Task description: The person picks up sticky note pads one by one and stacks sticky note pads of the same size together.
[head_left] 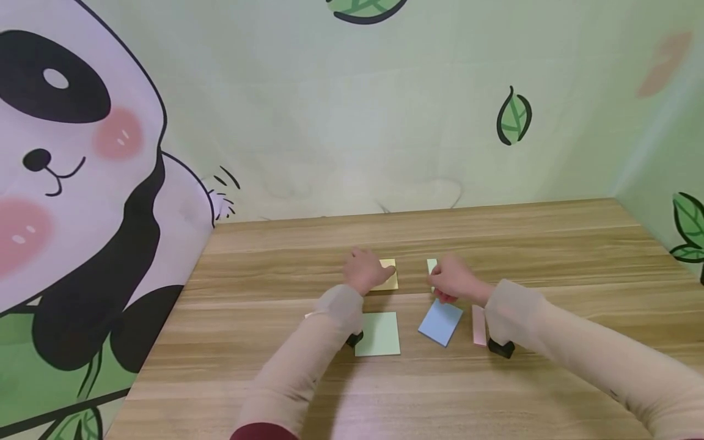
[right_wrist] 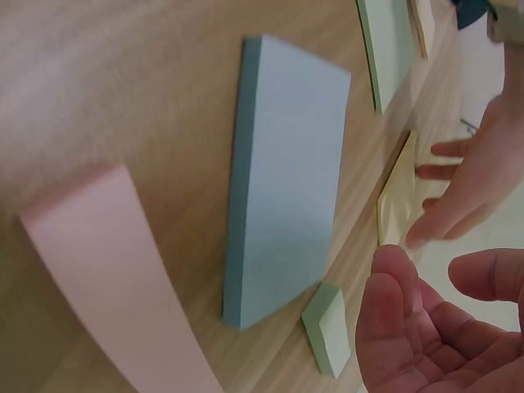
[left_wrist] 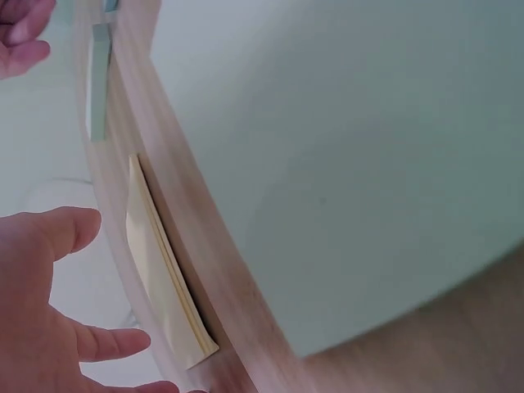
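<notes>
My left hand (head_left: 364, 271) is over the left part of a yellow sticky note pad (head_left: 390, 282). Its fingers are spread and hold nothing; whether the thumb touches the pad I cannot tell. Beside a narrow pale green pad (head_left: 431, 266) is my right hand (head_left: 455, 278), partly covering it in the head view. In the right wrist view this hand's fingers (right_wrist: 388, 307) curl loosely, apart from the thumb, with nothing between them. A square blue pad (head_left: 441, 322) lies turned at an angle just below the right hand.
A large pale green pad (head_left: 379, 333) lies right of my left sleeve, and a narrow pink pad (head_left: 479, 326) beside the right cuff. A pale edge (head_left: 309, 315) shows behind the left sleeve. The wooden table (head_left: 264, 256) meets a panda-printed backdrop (head_left: 308, 122).
</notes>
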`<state>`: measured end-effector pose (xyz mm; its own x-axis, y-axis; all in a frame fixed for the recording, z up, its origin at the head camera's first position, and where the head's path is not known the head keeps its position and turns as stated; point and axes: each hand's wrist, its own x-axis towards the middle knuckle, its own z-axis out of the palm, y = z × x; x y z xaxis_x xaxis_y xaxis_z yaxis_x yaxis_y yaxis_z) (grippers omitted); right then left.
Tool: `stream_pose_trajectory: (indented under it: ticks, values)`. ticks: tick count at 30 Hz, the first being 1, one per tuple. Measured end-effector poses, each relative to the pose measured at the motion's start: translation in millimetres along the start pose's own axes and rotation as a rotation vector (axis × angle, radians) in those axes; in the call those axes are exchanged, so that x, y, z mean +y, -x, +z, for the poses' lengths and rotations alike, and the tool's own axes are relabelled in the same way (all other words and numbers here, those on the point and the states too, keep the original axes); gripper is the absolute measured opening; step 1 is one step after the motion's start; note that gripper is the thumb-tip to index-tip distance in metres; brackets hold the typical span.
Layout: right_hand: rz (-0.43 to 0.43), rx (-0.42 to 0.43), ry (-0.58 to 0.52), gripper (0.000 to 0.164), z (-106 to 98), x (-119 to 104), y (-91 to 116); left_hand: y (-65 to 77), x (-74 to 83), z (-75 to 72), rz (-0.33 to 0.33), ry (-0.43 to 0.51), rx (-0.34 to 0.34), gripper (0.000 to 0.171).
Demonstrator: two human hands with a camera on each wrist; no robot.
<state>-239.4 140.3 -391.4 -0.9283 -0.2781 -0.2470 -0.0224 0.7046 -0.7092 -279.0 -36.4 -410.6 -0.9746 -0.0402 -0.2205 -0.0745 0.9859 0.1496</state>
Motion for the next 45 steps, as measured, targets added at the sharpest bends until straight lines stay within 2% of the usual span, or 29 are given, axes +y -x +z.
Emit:
stream_pose_trajectory:
  ticks: [9, 18, 25, 32, 36, 42, 45]
  values:
    - [0.038, -0.057, -0.017, 0.023, 8, -2, 13, -3.5, 8.5, 6.3, -0.043, -0.078, -0.009, 0.08]
    - [0.055, -0.056, -0.013, 0.024, 11, -2, 14, -10.3, 15.2, 11.5, -0.068, -0.178, 0.013, 0.082]
    - [0.072, -0.052, -0.007, 0.024, 10, -1, 15, -7.0, 22.7, 5.8, -0.088, -0.199, -0.01, 0.077]
    - [0.066, -0.056, -0.007, 0.025, 13, 3, 14, -5.2, 25.1, 7.6, -0.105, -0.178, 0.003, 0.082]
    - [0.063, -0.054, -0.006, 0.025, 13, 5, 14, -5.6, 25.2, 7.3, -0.099, -0.177, 0.018, 0.082]
    - [0.066, -0.054, -0.001, 0.025, 12, 6, 15, -12.5, 23.5, 8.3, -0.067, -0.228, 0.015, 0.081]
    - [0.067, -0.06, -0.002, 0.025, 12, 6, 15, -17.3, 22.0, 12.1, -0.059, -0.239, 0.034, 0.081]
